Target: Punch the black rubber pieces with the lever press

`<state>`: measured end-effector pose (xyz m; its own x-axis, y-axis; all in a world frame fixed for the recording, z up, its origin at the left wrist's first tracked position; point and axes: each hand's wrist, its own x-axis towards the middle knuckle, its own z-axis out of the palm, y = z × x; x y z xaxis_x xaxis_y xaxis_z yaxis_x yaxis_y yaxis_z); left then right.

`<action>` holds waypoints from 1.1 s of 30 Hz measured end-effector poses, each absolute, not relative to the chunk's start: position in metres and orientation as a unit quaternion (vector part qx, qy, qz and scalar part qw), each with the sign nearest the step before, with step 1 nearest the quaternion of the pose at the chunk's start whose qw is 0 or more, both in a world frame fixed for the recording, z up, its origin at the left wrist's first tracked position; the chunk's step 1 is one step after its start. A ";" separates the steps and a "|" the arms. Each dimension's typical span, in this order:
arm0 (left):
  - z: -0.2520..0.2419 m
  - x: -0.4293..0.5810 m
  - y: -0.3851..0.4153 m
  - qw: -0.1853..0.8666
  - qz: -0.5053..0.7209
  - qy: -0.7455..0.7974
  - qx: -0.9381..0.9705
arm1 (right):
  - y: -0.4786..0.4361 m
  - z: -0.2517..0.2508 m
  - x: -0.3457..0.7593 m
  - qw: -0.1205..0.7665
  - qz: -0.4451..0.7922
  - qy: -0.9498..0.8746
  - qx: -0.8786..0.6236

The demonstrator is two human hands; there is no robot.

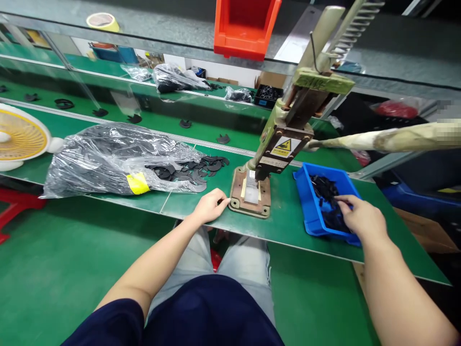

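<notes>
My left hand rests on the green bench just left of the hand press's base plate, fingers loosely curled with nothing in them. My right hand reaches into the blue bin of small black parts, fingertips pinched down among them; what they hold is hidden. The hand press stands between the hands, its long lever sticking out to the right.
A clear plastic bag of flat black ring-shaped parts lies at the left, several spilled out at its mouth. A yellow fan stands far left. Beyond are a conveyor with scattered parts, an orange bin and a tape roll.
</notes>
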<state>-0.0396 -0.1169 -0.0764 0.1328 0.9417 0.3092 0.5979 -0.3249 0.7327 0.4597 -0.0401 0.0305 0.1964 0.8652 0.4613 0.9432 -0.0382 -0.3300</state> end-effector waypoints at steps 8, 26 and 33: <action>-0.068 -0.034 -0.119 0.208 0.472 0.504 0.693 | -0.084 0.013 0.347 0.592 0.188 -0.551 -0.558; -0.038 -0.005 -0.157 0.246 0.535 0.362 0.723 | -0.141 -0.032 0.191 0.501 0.457 -0.603 -0.420; -0.042 -0.006 -0.166 0.277 0.520 0.436 0.681 | -0.154 -0.037 0.197 0.464 0.417 -0.665 -0.412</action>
<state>-0.0057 -0.1659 -0.0425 0.0802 0.8811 0.4660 0.3047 -0.4668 0.8302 0.1966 -0.1536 -0.0373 -0.2308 0.9340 0.2727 0.1608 0.3130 -0.9360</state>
